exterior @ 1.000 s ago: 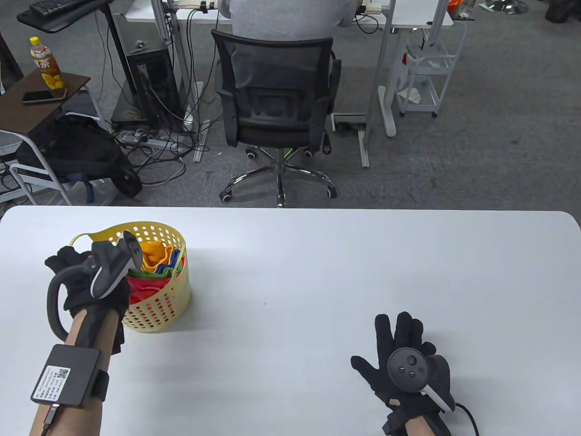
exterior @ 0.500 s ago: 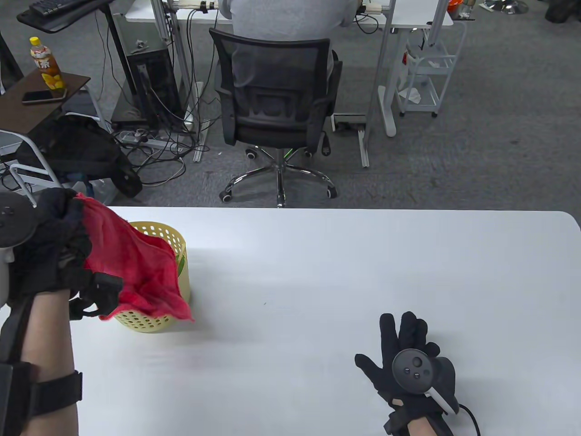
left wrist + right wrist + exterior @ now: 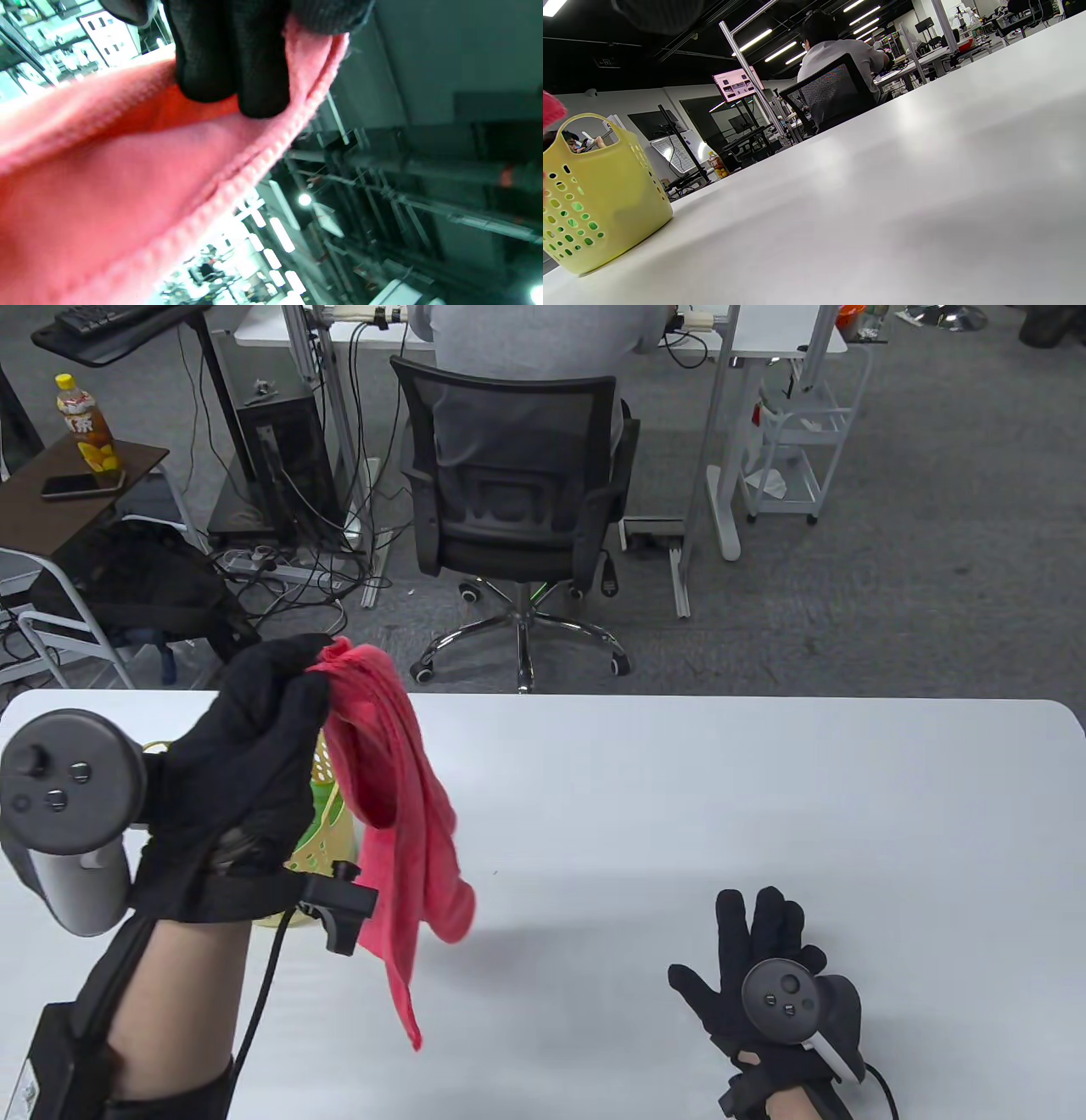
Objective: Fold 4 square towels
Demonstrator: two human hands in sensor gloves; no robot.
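Since 1.0 s ago, when it reached into the yellow basket point(image 3: 327, 836), the left hand point(image 3: 246, 755) has come up and across, carrying a red towel point(image 3: 399, 814) clear of the basket and toward the middle of the white table point(image 3: 679, 814). That hand now grips the towel by a bunched edge at its top, fingers point(image 3: 237, 63) curled over the cloth as the left wrist view shows close up, while the rest hangs free in loose vertical folds, its lowest corner dangling above the table surface. The right hand point(image 3: 764, 976) lies flat on the table well apart from the towel, fingers spread, holding nothing. This looks like the fetching step for towel 1 of 4, with no folded towel visible anywhere on the table. Next, the towel likely has to be lowered and spread flat in the bare area between the hands, which probably calls for the right hand to catch a second corner so the square opens out. Its cloth appears soft, limp terry with a stitched hem, pinkish red, so it should drape and wrinkle easily. More coloured cloth shows green through the basket's holes.
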